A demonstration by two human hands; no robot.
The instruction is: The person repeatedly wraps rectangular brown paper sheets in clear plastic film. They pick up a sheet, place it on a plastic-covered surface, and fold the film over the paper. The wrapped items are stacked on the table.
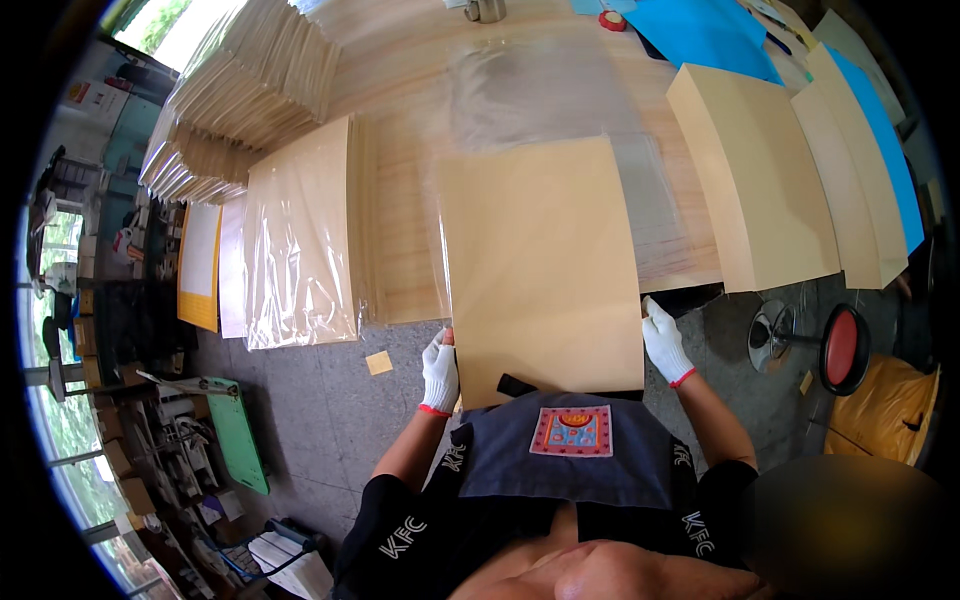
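A large tan kraft paper sheet or stack (545, 270) lies in front of me, its far part over the table and its near edge against my apron. Clear film shows along its left and far edges; how far it covers the paper I cannot tell. My left hand (439, 372), in a white glove with a red cuff, is closed on the left edge near the bottom. On the opposite edge, a little farther up, my right hand (666, 341), gloved the same way, grips the side. The fingers under the paper are hidden.
Clear plastic bags (540, 95) lie flat beyond the paper. To the left are a film-wrapped tan stack (300, 240) and a tall pile of wrapped packs (255, 80). Tan paper stacks (755, 180) and blue sheets (700, 35) occupy the right. A red-seated stool (843, 348) stands beside the table.
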